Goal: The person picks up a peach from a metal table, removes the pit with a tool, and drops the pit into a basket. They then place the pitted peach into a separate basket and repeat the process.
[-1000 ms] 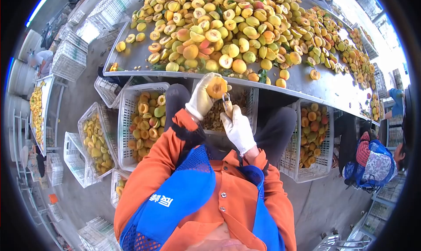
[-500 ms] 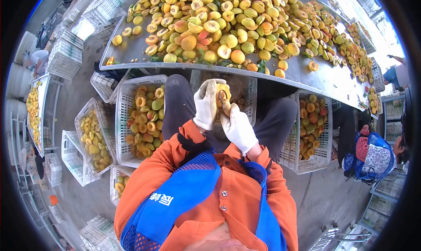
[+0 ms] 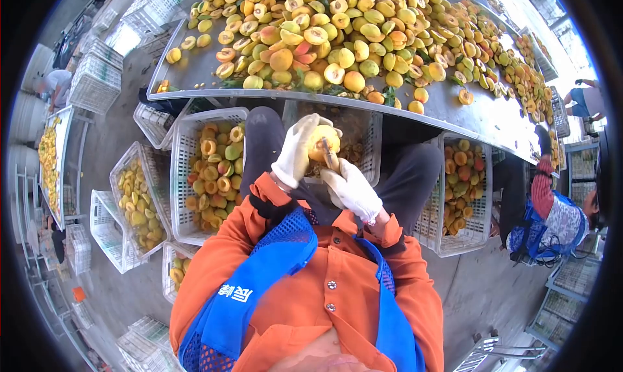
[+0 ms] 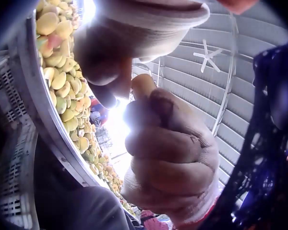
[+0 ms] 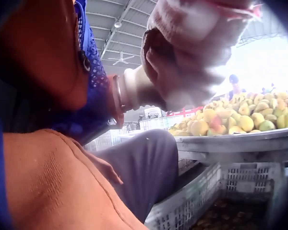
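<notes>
In front of the lap, my gloved left hand (image 3: 295, 152) grips a yellow-orange fruit that looks like a peach or an apricot (image 3: 322, 140). My gloved right hand (image 3: 354, 190) holds a small tool by its wooden handle (image 3: 331, 159), whose front end overlaps the lower side of the fruit. From the left wrist, the handle (image 4: 143, 85) sticks up out of the right fist (image 4: 170, 158), close under the left hand (image 4: 134, 36). The right wrist view has the right glove (image 5: 192, 57) large at the top; the tool and fruit are hidden there.
A metal table (image 3: 201, 94) heaped with halved fruit (image 3: 363, 34) stands just ahead. Below its edge, between the knees, sits a crate (image 3: 372, 152) with dark bits inside. Fruit-filled crates stand left (image 3: 178, 177) and right (image 3: 481, 206). Another person (image 3: 551, 216) sits far right.
A second ago the fruit's cut face showed with the tool's metal loop at its edge; then the loop lay over that face. Now the fruit is turned and its rounded side shows.
</notes>
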{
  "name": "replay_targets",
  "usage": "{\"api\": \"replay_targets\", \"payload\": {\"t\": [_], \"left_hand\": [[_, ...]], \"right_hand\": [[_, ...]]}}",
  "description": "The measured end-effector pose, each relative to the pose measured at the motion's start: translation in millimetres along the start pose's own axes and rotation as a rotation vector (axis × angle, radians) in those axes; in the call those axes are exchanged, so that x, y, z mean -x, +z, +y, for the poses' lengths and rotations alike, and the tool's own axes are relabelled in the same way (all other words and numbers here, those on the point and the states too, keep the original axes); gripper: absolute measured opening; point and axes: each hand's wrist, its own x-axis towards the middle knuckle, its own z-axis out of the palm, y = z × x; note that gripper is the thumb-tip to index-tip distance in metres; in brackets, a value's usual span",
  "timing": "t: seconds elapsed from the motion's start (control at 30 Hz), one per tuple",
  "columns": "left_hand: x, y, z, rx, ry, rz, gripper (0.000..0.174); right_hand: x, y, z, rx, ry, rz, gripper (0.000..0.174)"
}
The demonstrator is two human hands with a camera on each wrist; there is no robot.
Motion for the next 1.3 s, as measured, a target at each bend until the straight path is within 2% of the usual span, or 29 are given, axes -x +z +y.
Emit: {"api": "replay_targets", "payload": {"t": [0.03,0.07,0.1,0.23,0.33,0.43,0.5,0.53,0.6,0.7,0.83,0.9,0.97,1.0,1.03,1.13,1.17,1.27,1.3], "left_hand": [[-0.1,-1.3,-6.1,0.076,-0.005,0.041,0.037],[1.7,-1.2,-11.3,0.152,-0.012,0.083,0.039],[4.0,2.8,-15.3,0.071,0.045,0.133,0.04],[-3.9,-2.4,-37.2,0.148,0.127,0.151,0.039],[-6.1,-1.3,-42.8,0.088,0.201,0.23,0.038],[-4.9,0.8,-31.5,0.118,0.036,0.235,0.033],[-5.1,-2.9,-28.3,0.133,-0.047,0.216,0.033],[-5.1,-5.1,-30.2,0.122,0.001,0.2,0.034],[-3.9,-8.4,-33.7,0.099,0.095,0.169,0.035],[-4.0,-8.7,-30.4,0.129,0.049,0.15,0.037],[0.4,-8.5,-36.0,0.069,0.181,0.157,0.04],[1.8,-5.5,-35.1,0.054,0.228,0.171,0.041],[0.3,-5.8,-26.7,-0.013,0.065,0.138,0.042],[-0.9,-8.9,-21.7,-0.047,-0.017,0.123,0.043],[-4.8,-17.9,-21.9,-0.052,-0.058,0.001,0.044],[-3.4,-18.3,-21.9,-0.026,0.009,-0.047,0.044],[-2.3,-16.4,-24.6,-0.021,0.106,-0.028,0.043],[-1.5,-9.9,-37.0,0.1,0.151,0.078,0.04],[-3.6,-9.1,-39.1,0.107,0.153,0.084,0.039]], "right_hand": [[2.4,2.5,-4.4,-0.19,0.021,-0.071,0.014],[1.4,3.6,-3.2,-0.204,0.038,-0.081,0.013],[0.1,5.0,-1.4,-0.218,0.056,-0.091,0.013],[2.7,14.5,-4.3,-0.331,0.086,-0.08,0.012],[2.3,11.8,-7.0,-0.259,0.124,-0.093,0.018],[-6.1,15.8,7.9,0.031,-0.062,0.016,0.017],[-3.5,9.0,-0.8,-0.049,0.067,-0.072,0.018],[-2.2,6.6,-8.7,-0.088,0.13,-0.117,0.018],[-1.9,6.0,-12.2,-0.174,0.149,-0.176,0.017],[-0.7,5.2,-12.6,-0.256,0.146,-0.223,0.016],[-0.9,2.8,-8.3,-0.399,0.15,-0.314,0.013],[-0.5,9.1,-5.4,-0.266,0.126,-0.224,0.012],[-1.5,11.9,-4.2,-0.093,0.081,-0.152,0.012],[-2.8,9.1,-1.5,-0.163,0.1,-0.226,0.011],[-4.5,3.1,2.5,-0.233,0.118,-0.3,0.01],[0.5,-0.8,-3.6,-0.561,0.206,-0.414,0.011],[2.2,0.0,-6.5,-0.687,0.243,-0.436,0.012],[2.8,6.2,-3.3,-0.831,0.255,-0.422,0.014],[1.5,5.3,-0.9,-0.746,0.231,-0.404,0.013]]}}
